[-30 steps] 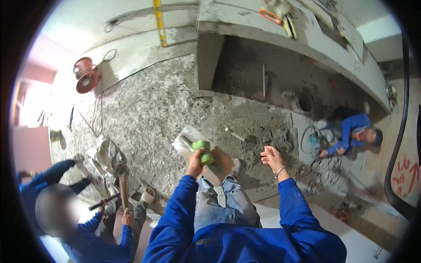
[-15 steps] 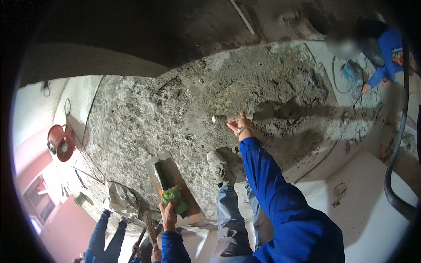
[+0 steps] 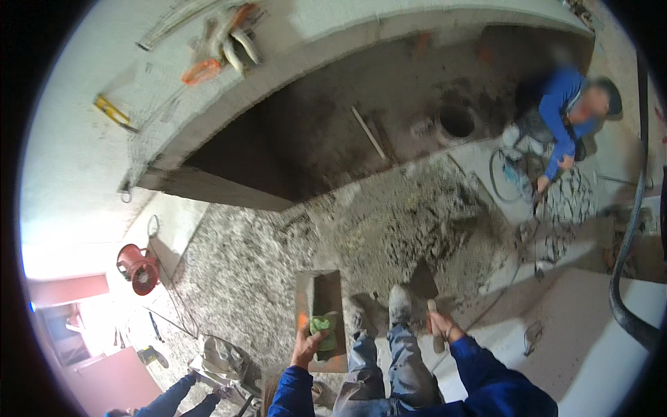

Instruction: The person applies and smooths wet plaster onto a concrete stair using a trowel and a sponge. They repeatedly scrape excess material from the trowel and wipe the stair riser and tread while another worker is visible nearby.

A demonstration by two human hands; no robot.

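My left hand [image 3: 304,347] is closed on the grip of a long rectangular plasterer's float [image 3: 301,288], with a green sponge [image 3: 324,329] under the fingers. The float is upright in front of my left leg, over the rough grey floor. At the right, beside my right leg, my right hand [image 3: 445,324] is wrapped round the pale handle of a trowel [image 3: 422,281]. Its dark blade seems to point away from me, near the wet mortar [image 3: 410,222]; whether it touches is unclear.
A person in blue [image 3: 561,104] crouches at the far right beside a blue power tool [image 3: 517,177] and rubble [image 3: 571,198]. A dark recess [image 3: 313,132] lies ahead. At left are a red fan [image 3: 142,272] and another person's sleeves [image 3: 167,397]. A black hose [image 3: 625,257] hangs at right.
My right hand has come back from over the mortar to beside my right leg, trowel still held. The float has shifted right and stands straighter. The view has tilted up, showing more of the wall.
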